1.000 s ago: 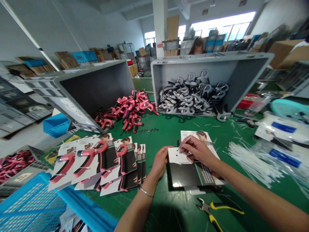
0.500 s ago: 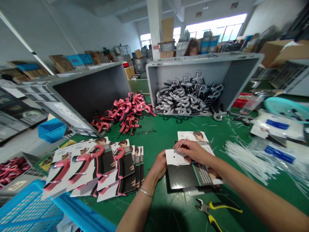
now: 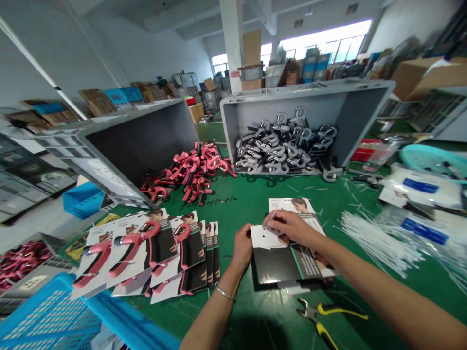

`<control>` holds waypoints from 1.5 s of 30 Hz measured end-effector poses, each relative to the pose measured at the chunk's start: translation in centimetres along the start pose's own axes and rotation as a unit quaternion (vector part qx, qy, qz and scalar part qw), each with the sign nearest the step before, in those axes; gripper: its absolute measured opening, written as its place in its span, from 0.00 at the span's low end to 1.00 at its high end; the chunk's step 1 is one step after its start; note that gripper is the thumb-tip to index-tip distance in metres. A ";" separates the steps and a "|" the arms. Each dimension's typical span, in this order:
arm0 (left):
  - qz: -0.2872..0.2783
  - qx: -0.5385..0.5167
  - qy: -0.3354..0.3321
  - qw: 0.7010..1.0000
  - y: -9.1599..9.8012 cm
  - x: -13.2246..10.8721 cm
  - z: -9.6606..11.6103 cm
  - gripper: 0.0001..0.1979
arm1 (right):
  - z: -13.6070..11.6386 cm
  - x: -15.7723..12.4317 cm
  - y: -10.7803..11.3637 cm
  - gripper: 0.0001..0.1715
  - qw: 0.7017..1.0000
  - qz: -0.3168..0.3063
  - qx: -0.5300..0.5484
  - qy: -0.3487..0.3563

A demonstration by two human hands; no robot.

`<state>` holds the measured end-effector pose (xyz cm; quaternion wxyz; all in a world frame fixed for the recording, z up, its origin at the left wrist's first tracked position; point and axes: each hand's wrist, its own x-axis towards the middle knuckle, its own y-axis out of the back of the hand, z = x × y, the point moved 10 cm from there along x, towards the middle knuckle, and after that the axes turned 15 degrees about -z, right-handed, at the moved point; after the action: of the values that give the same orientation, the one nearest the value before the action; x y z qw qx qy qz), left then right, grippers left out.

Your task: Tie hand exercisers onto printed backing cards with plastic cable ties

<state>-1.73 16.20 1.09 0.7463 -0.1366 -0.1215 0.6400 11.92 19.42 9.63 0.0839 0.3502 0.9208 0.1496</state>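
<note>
**Two hands work a card (image 3: pixel 277 265) on a green table (image 3: pixel 255 199), between a blue basket and two grey bins.**

Nearest, the blue basket (image 3: pixel 44 316) sits at the table's edge, its contents out of view, and one pair of pliers (image 3: pixel 321 316) lies just beside the card. The left hand (image 3: pixel 242 243) clasps the card's left edge. The right hand (image 3: pixel 292 228) pinches a thin white tie (image 3: pixel 272 217) at its top. The card, white above and black below with a teal stripe, lies on a small stack mid-table. Beyond, the left bin (image 3: pixel 138 131), tipped over, spills pink hand grips (image 3: pixel 189 167); the right bin (image 3: pixel 365 112) holds grey hand grips (image 3: pixel 284 143).
</note>
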 end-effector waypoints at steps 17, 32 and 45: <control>-0.057 0.001 0.004 0.998 -0.5 -0.1 -0.2 0.13 | -0.3 0.1 0.1 0.16 1.000 -0.008 -0.014 0.008; -0.139 0.266 -0.079 0.950 -2.8 -5.8 2.6 0.10 | -1.2 -0.5 -0.4 0.17 0.997 -0.012 -0.067 0.029; -0.007 0.102 -0.037 0.994 -1.6 -2.4 -0.2 0.10 | -1.9 -0.9 0.2 0.13 0.994 0.052 -0.098 0.016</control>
<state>-0.55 13.61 1.51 0.7560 -0.0354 -0.0843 0.6481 12.22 18.53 11.50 0.0950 0.3854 0.8833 0.2493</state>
